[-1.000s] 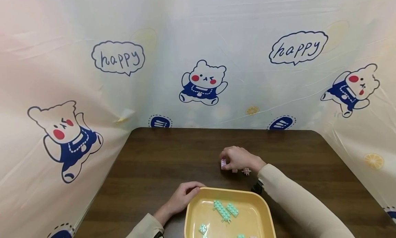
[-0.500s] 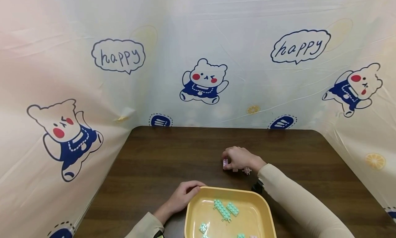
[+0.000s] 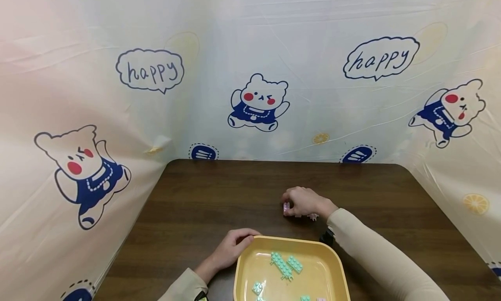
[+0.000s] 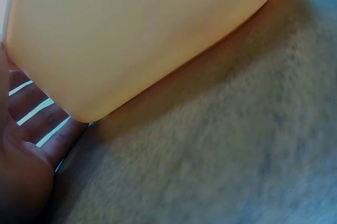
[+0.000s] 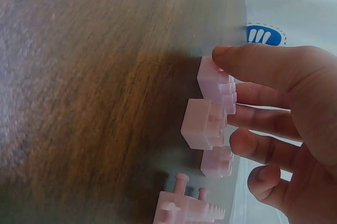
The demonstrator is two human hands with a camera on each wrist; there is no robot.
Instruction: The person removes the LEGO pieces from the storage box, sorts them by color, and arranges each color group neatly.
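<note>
In the head view my right hand (image 3: 305, 201) is over the middle of the table, pinching a pink building brick (image 3: 286, 208) between thumb and fingers. The right wrist view shows the thumb on that brick (image 5: 209, 79), with other fingers behind it. Beside it are two more pink bricks (image 5: 197, 124) and a pink piece with pegs (image 5: 181, 208); the hand partly hides these from the head camera. My left hand (image 3: 228, 250) rests at the back left corner of the yellow tray (image 3: 291, 241). Its fingers lie fairly straight against the tray's outer wall (image 4: 147, 39).
Several mint-green bricks (image 3: 282, 266) lie in the tray, with a pink one (image 3: 321, 299) at the frame's bottom edge. Brown wooden tabletop (image 3: 219, 192) surrounds the tray. A printed curtain (image 3: 305, 53) stands along the back and both sides.
My right hand has shifted slightly right with the pink brick, closer to the other pink pieces and covering more of them. The left hand and tray look unmoved.
</note>
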